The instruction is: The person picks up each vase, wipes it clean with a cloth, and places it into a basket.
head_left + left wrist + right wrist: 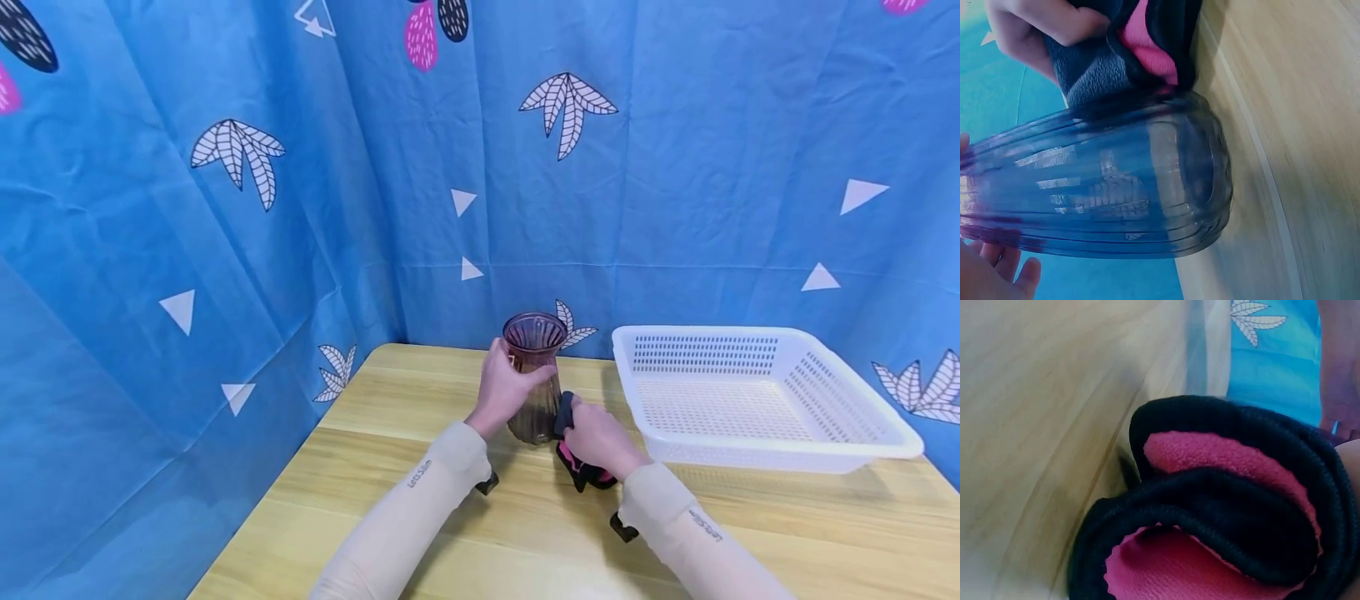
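A ribbed, see-through purple glass vase [534, 410] is upright at the table's middle, its mouth facing up. My left hand [504, 387] grips it by the upper part, thumb across the near side. In the left wrist view the vase [1104, 181] fills the middle, its base close to the table. My right hand [597, 435] holds a folded cloth, dark grey and pink with black edging, against the vase's lower right side. The cloth [1094, 72] is bunched in the fingers; its loose folds [1225, 450] hang toward the tabletop in the right wrist view.
A white perforated plastic basket [750, 454] stands on the right of the wooden table [360, 483], close to my right hand. Behind the table and along its left side hangs a blue patterned curtain [555, 217].
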Available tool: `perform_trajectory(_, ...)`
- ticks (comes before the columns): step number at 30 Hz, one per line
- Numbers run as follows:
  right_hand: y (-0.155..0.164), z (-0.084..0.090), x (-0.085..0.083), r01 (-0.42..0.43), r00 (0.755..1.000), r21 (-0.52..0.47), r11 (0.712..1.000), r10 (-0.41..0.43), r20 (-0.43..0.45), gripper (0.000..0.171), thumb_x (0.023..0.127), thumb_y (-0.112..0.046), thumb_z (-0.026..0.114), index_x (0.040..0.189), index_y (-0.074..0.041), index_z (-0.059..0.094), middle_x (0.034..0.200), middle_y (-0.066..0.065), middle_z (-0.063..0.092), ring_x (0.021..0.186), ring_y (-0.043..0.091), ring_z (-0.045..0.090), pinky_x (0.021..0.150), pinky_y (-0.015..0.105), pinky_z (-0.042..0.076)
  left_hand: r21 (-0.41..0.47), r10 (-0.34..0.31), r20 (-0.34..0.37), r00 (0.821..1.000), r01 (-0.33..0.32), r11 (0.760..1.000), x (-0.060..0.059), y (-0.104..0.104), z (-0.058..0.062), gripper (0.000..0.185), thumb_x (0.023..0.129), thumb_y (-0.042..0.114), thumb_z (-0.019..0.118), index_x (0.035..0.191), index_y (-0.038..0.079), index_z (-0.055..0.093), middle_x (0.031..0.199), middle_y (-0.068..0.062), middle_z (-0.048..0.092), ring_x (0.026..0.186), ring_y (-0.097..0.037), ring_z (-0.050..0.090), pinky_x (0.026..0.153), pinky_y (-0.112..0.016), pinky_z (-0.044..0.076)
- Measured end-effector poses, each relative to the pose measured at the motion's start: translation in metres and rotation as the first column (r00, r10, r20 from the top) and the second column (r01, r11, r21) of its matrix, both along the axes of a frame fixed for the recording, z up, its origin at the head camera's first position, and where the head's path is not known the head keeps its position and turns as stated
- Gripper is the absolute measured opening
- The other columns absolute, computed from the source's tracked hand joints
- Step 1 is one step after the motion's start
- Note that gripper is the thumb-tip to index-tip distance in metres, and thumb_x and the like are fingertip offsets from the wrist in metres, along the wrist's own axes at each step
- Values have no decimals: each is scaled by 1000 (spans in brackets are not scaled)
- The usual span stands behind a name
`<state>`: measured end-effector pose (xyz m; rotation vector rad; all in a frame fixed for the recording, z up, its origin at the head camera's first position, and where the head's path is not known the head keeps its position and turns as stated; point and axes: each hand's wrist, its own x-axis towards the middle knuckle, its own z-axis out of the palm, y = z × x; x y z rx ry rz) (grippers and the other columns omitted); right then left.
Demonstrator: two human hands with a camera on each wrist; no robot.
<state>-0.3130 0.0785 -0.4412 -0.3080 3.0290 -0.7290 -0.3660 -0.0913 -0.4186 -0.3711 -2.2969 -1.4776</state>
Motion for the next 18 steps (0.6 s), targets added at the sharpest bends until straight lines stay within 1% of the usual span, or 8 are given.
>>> perform_trajectory(2, -1, 1, 3, 7, 1000, -13, 1000, -7, 8, 57, 93, -15, 63, 143, 7, 47, 120, 28, 67, 98, 35, 68, 81, 51, 55, 8, -8, -9, 1000, 8, 1000, -1, -1, 0, 67, 77, 35, 86, 133, 16, 53, 122, 0, 61, 115, -17, 60, 98, -38, 51)
perform_trajectory(5, -2, 5, 10, 15, 1000, -42, 999, -14, 13, 61, 94, -15, 60, 149, 6, 42, 129, 28, 63, 96, 33, 68, 81, 49, 54, 40, -52, 5, 999, 52, 998, -1, -2, 0, 62, 80, 25, 80, 134, 17, 50, 122, -1, 64, 113, -16, 62, 97, -37, 52)
perform_trajectory(7, -4, 9, 14, 24, 1000, -61, 998, -25, -4, 61, 95, -16, 58, 150, 3, 41, 130, 27, 63, 95, 33, 67, 79, 47, 53, 56, -77, 23, 997, 75, 996, -1, -1, 0, 61, 81, 21, 76, 135, 17, 47, 122, -2, 66, 112, -15, 63, 98, -37, 52)
perform_trajectory(8, -5, 12, 16, 29, 999, -72, 997, -30, -14, 62, 95, -16, 58, 152, 3, 39, 131, 28, 63, 93, 33, 66, 76, 46, 53, 61, -83, 31, 996, 81, 995, -1, -1, 0, 60, 81, 20, 74, 135, 17, 46, 122, -2, 66, 112, -15, 63, 98, -38, 51)
perform_trajectory(12, -8, 29, 22, 38, 992, -105, 994, -50, -113, 64, 95, -15, 56, 154, 1, 36, 132, 28, 62, 100, 38, 67, 75, 48, 53, 55, -105, 26, 994, 103, 993, -2, -1, 0, 58, 85, 19, 71, 136, 15, 44, 124, -6, 66, 115, -18, 62, 101, -40, 49)
perform_trajectory(13, -9, 34, 22, 37, 988, -115, 993, -53, -143, 64, 95, -14, 56, 154, 1, 36, 130, 28, 63, 98, 39, 68, 75, 48, 53, 48, -108, 26, 994, 106, 993, -2, -1, 1, 56, 86, 19, 70, 136, 14, 45, 123, -7, 66, 113, -18, 61, 99, -40, 50)
perform_trajectory(15, -11, 44, 23, 33, 978, -133, 991, -59, -200, 65, 95, -14, 55, 155, 0, 35, 130, 27, 63, 99, 40, 68, 79, 50, 54, 35, -116, 19, 993, 116, 993, -3, -1, 1, 52, 87, 19, 68, 134, 14, 47, 123, -8, 67, 111, -18, 61, 97, -40, 50)
perform_trajectory(18, -11, 56, 20, 24, 961, -152, 988, -65, -270, 65, 95, -12, 55, 155, 0, 33, 130, 28, 63, 96, 39, 69, 81, 53, 54, 22, -122, 12, 992, 121, 992, -4, -2, 0, 47, 87, 19, 66, 131, 12, 52, 121, -8, 67, 104, -18, 61, 92, -37, 51)
